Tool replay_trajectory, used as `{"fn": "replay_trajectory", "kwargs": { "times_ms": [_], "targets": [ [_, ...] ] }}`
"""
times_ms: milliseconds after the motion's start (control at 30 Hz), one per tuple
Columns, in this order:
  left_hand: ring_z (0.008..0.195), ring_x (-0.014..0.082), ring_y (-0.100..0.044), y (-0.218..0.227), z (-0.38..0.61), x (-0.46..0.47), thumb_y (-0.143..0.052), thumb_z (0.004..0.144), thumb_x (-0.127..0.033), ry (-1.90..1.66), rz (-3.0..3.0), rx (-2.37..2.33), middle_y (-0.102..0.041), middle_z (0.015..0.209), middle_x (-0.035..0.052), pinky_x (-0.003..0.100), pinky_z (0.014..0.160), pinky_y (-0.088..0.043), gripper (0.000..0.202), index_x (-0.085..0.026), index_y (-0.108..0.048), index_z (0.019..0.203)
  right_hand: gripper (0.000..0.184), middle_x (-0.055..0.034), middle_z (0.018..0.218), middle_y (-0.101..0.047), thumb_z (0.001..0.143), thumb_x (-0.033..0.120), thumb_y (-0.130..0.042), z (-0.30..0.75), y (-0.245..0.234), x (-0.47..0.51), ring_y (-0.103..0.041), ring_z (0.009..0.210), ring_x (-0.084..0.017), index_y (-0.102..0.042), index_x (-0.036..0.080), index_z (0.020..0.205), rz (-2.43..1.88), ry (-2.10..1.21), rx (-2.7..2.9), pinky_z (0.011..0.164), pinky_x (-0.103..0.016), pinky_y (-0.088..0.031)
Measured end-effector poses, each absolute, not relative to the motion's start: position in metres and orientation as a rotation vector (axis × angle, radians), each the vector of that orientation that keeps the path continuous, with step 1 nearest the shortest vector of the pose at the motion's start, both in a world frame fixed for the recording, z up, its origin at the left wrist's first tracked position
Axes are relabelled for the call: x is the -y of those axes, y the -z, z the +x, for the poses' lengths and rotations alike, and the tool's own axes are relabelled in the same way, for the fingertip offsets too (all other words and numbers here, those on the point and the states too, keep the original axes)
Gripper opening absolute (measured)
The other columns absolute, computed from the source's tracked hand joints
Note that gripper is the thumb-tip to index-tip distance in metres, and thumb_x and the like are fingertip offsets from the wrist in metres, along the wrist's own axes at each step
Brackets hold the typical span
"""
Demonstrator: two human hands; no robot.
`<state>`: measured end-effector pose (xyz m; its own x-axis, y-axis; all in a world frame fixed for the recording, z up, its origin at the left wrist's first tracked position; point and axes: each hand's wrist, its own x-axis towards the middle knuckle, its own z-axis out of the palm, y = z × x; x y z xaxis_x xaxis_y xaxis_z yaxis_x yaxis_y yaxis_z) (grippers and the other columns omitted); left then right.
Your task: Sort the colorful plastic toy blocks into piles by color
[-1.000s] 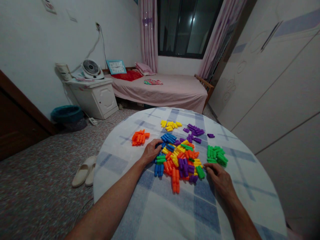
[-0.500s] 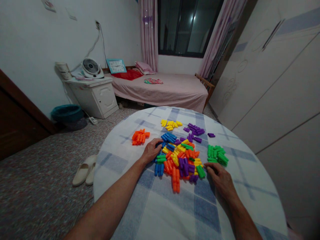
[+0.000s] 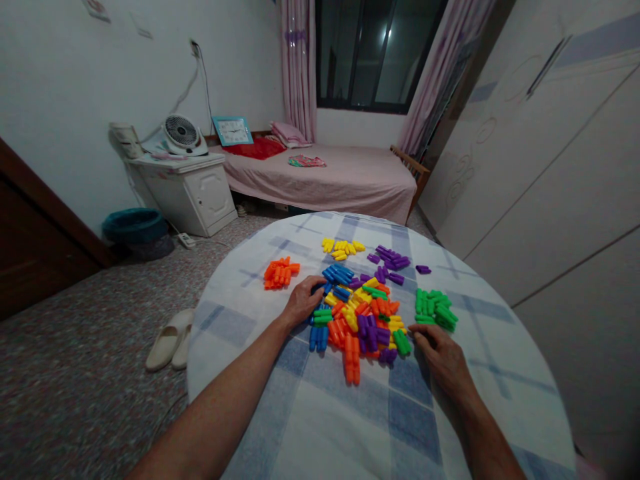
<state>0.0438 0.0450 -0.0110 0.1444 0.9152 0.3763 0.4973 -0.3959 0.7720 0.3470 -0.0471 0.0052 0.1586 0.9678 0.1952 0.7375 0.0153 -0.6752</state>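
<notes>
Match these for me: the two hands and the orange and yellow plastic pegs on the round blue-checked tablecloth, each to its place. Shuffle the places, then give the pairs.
Things:
1. left hand
2. right hand
3. orange plastic pegs
4. yellow plastic pegs

Places:
A. apart from the mixed pile of plastic pegs, on its left
B. on the cloth by the pile's right side, just below the green plastic pegs
C. near the cloth's far edge, beyond the pile
D. on blue plastic pegs at the pile's left side

Pairs: 1-D, 2-B, 3-A, 4-C
</notes>
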Motion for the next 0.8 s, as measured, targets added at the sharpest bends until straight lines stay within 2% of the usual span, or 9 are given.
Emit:
{"fn": "replay_trajectory", "kwargs": {
  "times_ms": [800],
  "targets": [
    [0.102,0.0170,-0.059,0.0078,0.0442,-0.0433,-0.050,0.079,-0.015,-1.165,1.956,-1.366,-0.065,0.105,0.0055,0.031,0.093,-0.046,0.026,-0.017,-0.063,0.102,0.032,-0.0058,0.093,-0.066,0.078,0.040,-0.044,0.3485,-0.0024,0.0459,-0.059,0.089,-0.022,-0.066,0.020,0.088,-1.764,-0.450,1.643,0.080,-0.034,-0.041]
  ]
}}
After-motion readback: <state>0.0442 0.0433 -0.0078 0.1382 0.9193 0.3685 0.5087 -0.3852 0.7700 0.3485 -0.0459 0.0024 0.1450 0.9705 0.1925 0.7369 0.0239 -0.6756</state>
